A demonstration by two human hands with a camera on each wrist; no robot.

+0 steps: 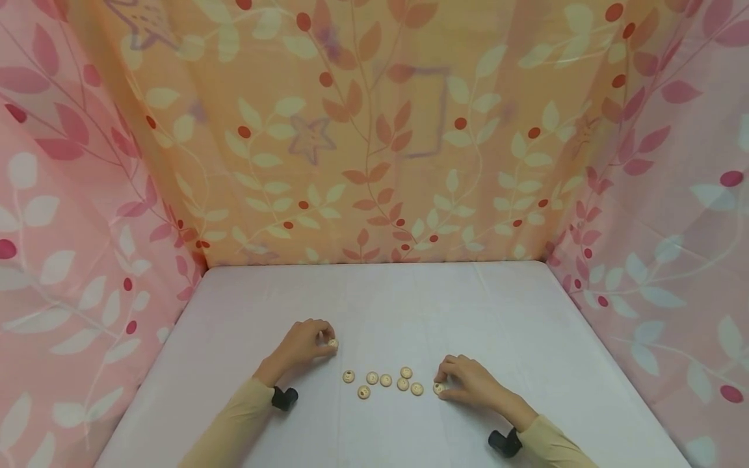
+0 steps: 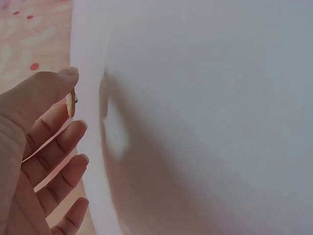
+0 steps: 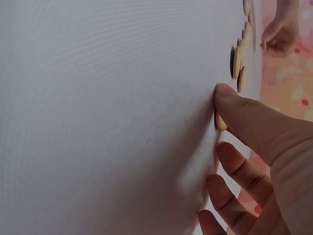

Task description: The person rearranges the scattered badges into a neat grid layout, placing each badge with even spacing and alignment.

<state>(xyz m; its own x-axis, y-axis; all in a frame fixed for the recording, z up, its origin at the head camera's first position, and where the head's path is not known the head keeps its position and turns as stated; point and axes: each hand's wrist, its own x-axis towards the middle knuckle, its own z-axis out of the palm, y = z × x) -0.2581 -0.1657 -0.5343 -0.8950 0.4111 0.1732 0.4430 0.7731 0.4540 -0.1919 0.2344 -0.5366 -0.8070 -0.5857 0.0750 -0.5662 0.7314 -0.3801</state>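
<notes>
Several small round wooden discs with dark marks on their faces lie loosely grouped mid-table. Up and to the left of them, my left hand pinches one wooden disc by thumb and forefinger; it is raised over the cloth, seen edge-on in the left wrist view. At the group's right end, my right hand has thumb and fingers around another disc, low at the table surface. The thumb partly covers this disc in the right wrist view.
A white cloth covers the table. Patterned curtains enclose it, with an orange curtain behind and pink ones at the sides. Black wrist cameras sit at the left cuff and right cuff.
</notes>
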